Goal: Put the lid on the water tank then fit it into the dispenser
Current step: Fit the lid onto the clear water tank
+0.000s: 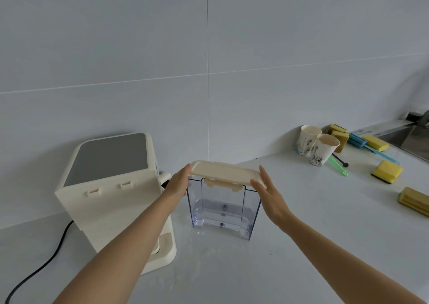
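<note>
Lid point(226, 171) spans between both hands' grip, atop tank point(222, 208).

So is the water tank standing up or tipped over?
Standing up. The clear water tank sits flat on the counter, walls straight, with the lid on top.

Left hand point(177, 184) and right hand point(267, 191) hold the cream lid point(226, 172) by its ends on top of the clear water tank point(222, 207), upright on the white table point(290, 245). Cream dispenser point(111, 187) stands just left; paper cups point(316, 144) and yellow sponges point(386, 171) far right.
</note>
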### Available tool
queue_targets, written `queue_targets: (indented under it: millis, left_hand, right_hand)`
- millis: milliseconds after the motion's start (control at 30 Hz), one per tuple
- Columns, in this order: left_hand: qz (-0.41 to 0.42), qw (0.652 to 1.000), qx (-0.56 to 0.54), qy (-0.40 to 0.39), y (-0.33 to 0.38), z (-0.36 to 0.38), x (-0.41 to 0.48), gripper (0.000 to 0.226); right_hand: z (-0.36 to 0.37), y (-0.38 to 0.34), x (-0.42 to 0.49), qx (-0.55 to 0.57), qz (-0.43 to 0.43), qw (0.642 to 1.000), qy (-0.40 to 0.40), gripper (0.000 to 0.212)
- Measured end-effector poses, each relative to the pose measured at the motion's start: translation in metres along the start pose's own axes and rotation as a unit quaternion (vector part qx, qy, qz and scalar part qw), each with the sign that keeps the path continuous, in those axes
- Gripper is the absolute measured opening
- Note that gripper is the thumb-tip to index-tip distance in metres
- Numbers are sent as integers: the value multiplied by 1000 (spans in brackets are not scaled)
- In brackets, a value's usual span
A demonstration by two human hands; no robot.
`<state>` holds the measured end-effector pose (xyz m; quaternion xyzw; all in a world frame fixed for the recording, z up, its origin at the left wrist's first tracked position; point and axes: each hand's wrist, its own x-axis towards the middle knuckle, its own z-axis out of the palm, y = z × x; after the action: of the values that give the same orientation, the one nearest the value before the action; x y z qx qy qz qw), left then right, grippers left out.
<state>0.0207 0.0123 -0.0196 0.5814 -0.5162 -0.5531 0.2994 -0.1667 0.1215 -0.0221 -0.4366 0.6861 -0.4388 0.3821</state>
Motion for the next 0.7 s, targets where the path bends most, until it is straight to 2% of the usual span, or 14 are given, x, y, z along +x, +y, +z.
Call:
queue_targets:
  millis: [267, 367, 533, 700]
  left_hand:
    - [-14, 1000, -5, 10, -10, 3, -7, 25]
    - [-10, 1000, -13, 14, -11, 4, -9, 29]
    - [-38, 998, -22, 34, -10, 7, -22, 57]
    - [-89, 987, -125, 52, -7, 16, -30, 69]
  right_hand:
    - [3, 7, -2, -19, -13, 1000, 7, 57]
    - [2, 9, -1, -16, -11, 1000, 7, 58]
    - [-5, 9, 5, 11, -9, 1000, -7, 59]
    - [-19, -2, 28, 57, 7, 998, 6, 62]
